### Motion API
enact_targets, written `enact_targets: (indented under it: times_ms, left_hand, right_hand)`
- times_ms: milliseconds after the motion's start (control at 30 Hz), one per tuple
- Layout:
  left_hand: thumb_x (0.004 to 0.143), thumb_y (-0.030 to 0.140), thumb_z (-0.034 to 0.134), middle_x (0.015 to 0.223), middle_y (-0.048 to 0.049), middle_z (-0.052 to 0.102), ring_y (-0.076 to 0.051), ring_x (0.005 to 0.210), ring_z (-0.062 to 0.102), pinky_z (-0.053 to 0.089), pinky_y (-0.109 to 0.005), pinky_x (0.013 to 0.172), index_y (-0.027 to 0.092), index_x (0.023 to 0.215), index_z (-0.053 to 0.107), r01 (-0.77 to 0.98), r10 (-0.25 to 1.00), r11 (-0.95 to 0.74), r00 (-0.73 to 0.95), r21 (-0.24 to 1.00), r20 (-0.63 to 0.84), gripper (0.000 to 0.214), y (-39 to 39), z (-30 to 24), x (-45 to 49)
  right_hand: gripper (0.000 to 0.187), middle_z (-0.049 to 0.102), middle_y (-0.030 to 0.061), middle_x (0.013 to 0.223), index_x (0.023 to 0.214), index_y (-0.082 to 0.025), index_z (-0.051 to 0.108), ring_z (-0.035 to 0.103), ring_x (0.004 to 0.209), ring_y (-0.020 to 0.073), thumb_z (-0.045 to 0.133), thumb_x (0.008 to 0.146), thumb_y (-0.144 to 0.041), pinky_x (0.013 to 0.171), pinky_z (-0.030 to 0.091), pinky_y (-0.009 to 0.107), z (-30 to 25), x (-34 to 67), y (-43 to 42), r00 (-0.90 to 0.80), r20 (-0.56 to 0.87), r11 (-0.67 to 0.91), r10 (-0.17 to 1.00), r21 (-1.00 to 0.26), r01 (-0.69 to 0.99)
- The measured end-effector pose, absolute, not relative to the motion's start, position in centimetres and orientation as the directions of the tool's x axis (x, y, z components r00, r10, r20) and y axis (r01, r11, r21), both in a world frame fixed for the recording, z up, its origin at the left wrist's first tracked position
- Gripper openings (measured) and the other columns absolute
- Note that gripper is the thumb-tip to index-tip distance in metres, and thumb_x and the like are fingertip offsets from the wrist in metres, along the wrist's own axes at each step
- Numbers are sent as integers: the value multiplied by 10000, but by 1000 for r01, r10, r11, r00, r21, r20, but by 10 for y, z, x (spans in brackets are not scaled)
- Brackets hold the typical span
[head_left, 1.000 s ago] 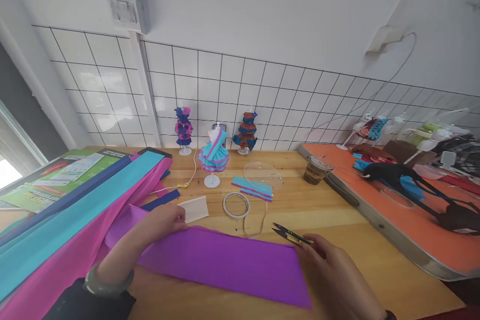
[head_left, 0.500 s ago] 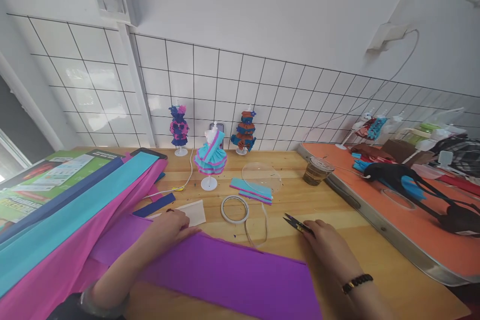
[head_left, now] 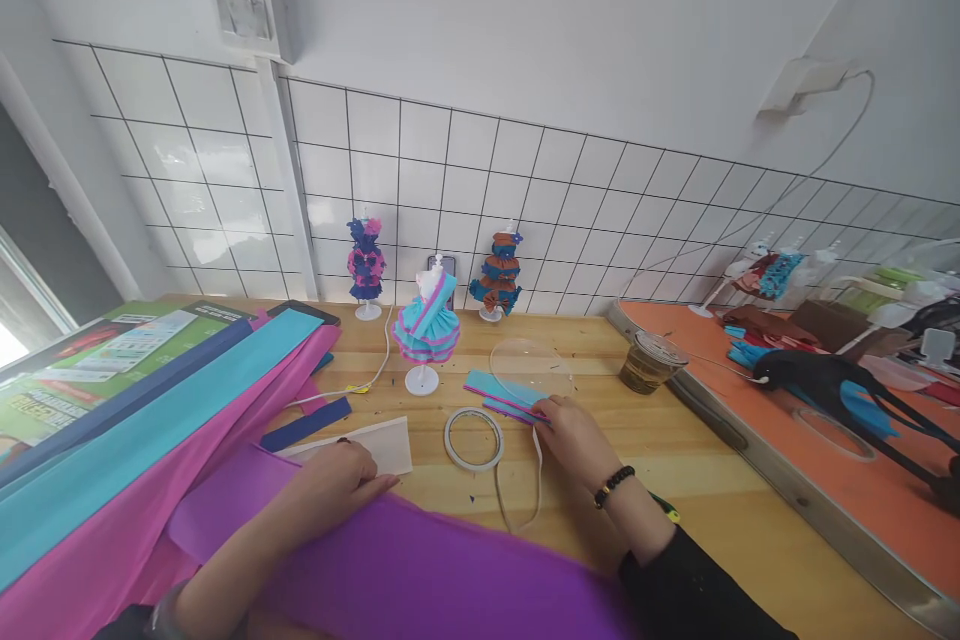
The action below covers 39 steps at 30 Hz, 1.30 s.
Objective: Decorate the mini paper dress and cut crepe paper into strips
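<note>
My left hand (head_left: 341,480) is on a wide sheet of purple crepe paper (head_left: 450,570) in front of me, fingers curled at its far edge and thumb stretched out. With its fingertips together, my right hand (head_left: 574,435) grips the right end of the turquoise strips edged in pink and purple (head_left: 499,390). Beside that hand lies a thin pale elastic band (head_left: 538,480). A roll of white tape (head_left: 474,440) sits between my hands. Past my right wrist shows a yellow-green and black handle (head_left: 666,508), perhaps of the scissors; the rest is hidden.
A small dress form in a turquoise dress (head_left: 427,320) stands mid-table, with two more dressed forms (head_left: 366,265) by the tiled wall. A clear disc (head_left: 532,365) and a cup of brown liquid (head_left: 651,362) are to the right. Rolled crepe paper (head_left: 187,420) lies left; an orange table (head_left: 697,350) adjoins.
My right hand has let go of the scissors and moved left to the turquoise strips. My left hand stays on the purple paper. The view has shifted slightly.
</note>
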<state>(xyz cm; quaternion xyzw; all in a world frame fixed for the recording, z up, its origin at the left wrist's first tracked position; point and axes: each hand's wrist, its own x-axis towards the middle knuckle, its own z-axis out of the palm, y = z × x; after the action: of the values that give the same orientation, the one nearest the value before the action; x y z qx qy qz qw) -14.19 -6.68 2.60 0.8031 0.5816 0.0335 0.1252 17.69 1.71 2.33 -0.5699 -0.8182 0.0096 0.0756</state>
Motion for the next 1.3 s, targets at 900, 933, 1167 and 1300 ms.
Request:
enact_targets:
  times_ms: [900,933,1167,1300]
  left_hand:
    - [824,491,392,661,-54,644,-206,686,563,269,-287,580,183,588,581,938,941,-288,315,195,-125,432,-62,20,-141]
    - [826,489,392,666,-55,647,-207,689,564,271,-287,582,183,592,585,936,939,-292,319,195,-126,431,-61,19,-141]
    - [828,495,390,667,-51,638,-195,683,560,283,-288,593,185,601,596,934,941,-290,318,208,-113,436,-61,17,-142]
    - [831,499,389,670,-55,644,-200,674,563,272,-291,579,183,599,593,934,938,-297,324,197,-120,442,-62,17,-143]
  right_hand:
    - [209,633,144,932,837,-135,630,530,911,259,434,821,-65,724,315,341,24,195,60,-430,46,401,902,284,871]
    - [206,632,143,938,841,-135,629,528,913,261,434,823,-71,726,313,344,24,198,62,-428,47,398,902,290,870]
    - [211,636,148,912,853,-119,639,532,912,255,430,850,-92,737,318,345,19,218,81,-405,41,375,913,300,877]
    - [215,636,148,894,824,-113,647,538,907,250,435,854,-100,736,331,337,20,224,86,-381,73,350,922,268,898]
